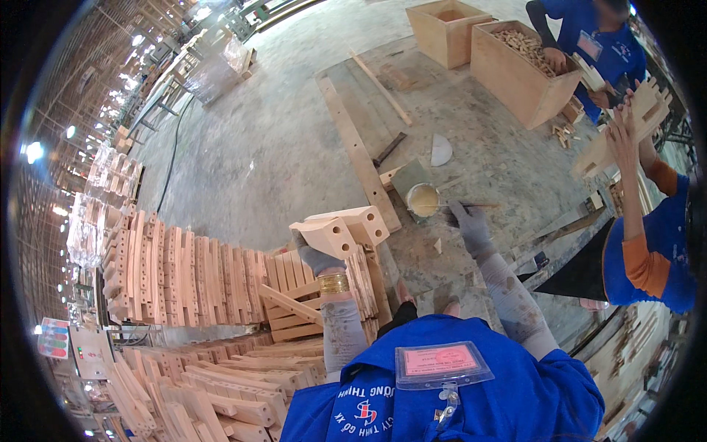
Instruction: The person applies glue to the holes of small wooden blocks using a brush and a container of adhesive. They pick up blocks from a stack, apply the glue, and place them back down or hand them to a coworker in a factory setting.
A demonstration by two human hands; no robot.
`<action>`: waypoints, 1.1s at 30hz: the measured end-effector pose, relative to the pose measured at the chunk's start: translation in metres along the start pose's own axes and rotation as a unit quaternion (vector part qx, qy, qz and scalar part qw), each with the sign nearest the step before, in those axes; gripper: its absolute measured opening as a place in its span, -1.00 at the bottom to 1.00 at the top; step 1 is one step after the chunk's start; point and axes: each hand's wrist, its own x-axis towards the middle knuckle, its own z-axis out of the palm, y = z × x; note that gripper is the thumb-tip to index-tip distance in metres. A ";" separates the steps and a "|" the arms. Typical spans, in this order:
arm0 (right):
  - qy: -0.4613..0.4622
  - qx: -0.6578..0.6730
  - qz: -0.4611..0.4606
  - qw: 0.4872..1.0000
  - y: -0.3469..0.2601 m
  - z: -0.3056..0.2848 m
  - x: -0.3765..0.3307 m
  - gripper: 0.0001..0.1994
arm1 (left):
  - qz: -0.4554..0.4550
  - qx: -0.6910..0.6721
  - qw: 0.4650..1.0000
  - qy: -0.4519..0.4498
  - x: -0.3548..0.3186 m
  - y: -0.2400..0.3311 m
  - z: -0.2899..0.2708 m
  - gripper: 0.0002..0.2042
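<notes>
My left hand (318, 258), in a grey glove with a gold bangle at the wrist, is clamped on the lower end of a pale wooden block (326, 234) with round holes drilled in its face, and I hold it up above the stack of wooden parts (309, 298) just in front of me. A second drilled block (362, 222) shows just behind the one I hold; whether the two touch I cannot tell. My right hand (471, 228), also gloved, is closed around a thin stick (471, 206), whose tip reaches toward a small tin of pale glue (423, 200) standing on the worktable (479, 147) just to the left of that hand. A long wooden batten (359, 151) lies along the table's left edge, and a white half-round piece (440, 149) rests beyond the tin. To my left, rows of upright wooden parts (177, 276) stand packed together, with more heaped below them. At the far end of the table sit two open wooden crates (515, 77), the nearer one filled with small dowels. Two other people in blue stand to the right; one raises a notched wooden piece (648, 110).
</notes>
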 end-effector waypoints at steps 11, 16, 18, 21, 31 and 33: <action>0.005 -0.105 -0.182 0.978 0.046 0.014 -0.009 -0.77 | 0.048 0.056 0.997 0.035 -0.007 0.010 -0.010 -0.57; 0.018 0.046 -0.056 0.997 0.047 0.012 -0.018 -0.78 | 0.042 0.058 0.996 0.052 -0.007 0.008 -0.003 -0.58; 0.033 0.155 0.004 0.987 0.045 0.012 -0.022 -0.77 | 0.034 0.049 0.997 0.051 -0.004 0.009 -0.005 -0.58; 0.031 0.239 0.043 0.970 0.020 0.014 -0.034 -0.74 | 0.021 0.042 0.998 0.050 0.002 0.008 -0.014 -0.58; -0.074 0.098 -0.211 0.970 -0.125 0.034 -0.100 -0.82 | -0.018 0.008 0.999 0.045 -0.006 -0.005 0.013 -0.48; -0.098 0.056 -0.246 0.963 -0.134 0.037 -0.108 -0.84 | -0.002 0.012 0.999 0.036 -0.013 -0.006 0.025 -0.51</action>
